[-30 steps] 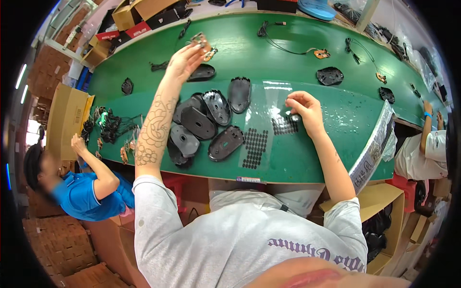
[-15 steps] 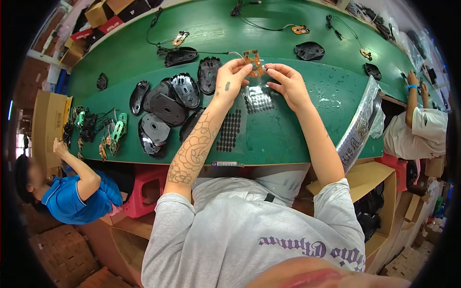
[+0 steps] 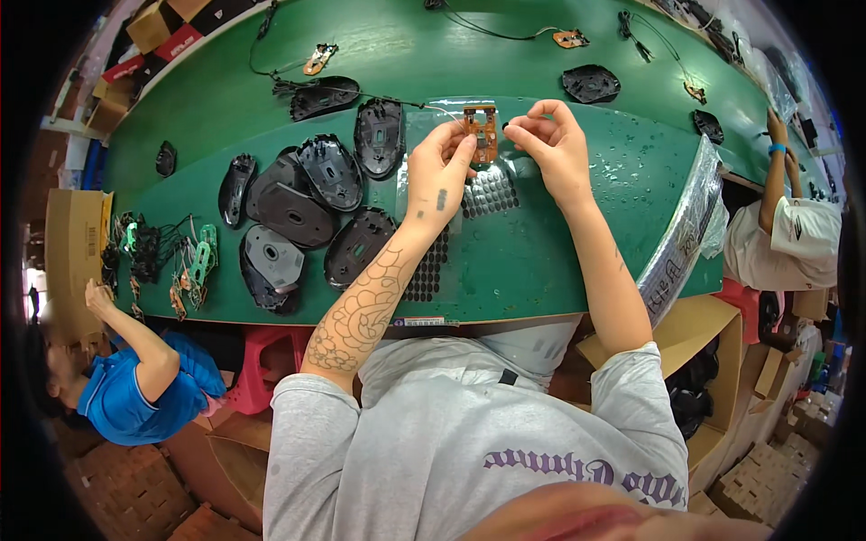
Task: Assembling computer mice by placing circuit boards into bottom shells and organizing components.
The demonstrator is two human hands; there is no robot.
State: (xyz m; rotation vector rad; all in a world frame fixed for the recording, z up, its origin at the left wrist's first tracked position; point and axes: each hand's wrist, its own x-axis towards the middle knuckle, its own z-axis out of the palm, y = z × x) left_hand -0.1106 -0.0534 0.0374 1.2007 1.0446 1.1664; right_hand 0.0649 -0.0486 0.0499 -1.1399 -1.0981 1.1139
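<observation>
My left hand (image 3: 438, 169) grips an orange mouse circuit board (image 3: 484, 119) by its left edge, with a thin cable running off to the left from its top. My right hand (image 3: 557, 155) is closed in a pinch just right of the board, apart from it. At its fingertips shows a small black dot (image 3: 506, 126), seemingly a round pad like those on the sheets. Below the board lies a clear sheet of round black pads (image 3: 492, 193). Another sheet of black pads (image 3: 428, 270) is partly hidden by my left forearm.
Black mouse shells (image 3: 298, 212) are heaped on the green table (image 3: 550, 270), left of my hands. Further left are green and orange boards with cables (image 3: 194, 266). Bubble wrap (image 3: 672, 248) lies at the right edge. Co-workers (image 3: 149, 379) sit on both sides.
My right hand has moved away from the circuit board, up and right, with a small black dot in its fingertips. The board is turned more upright in my left hand. The view has shifted slightly.
</observation>
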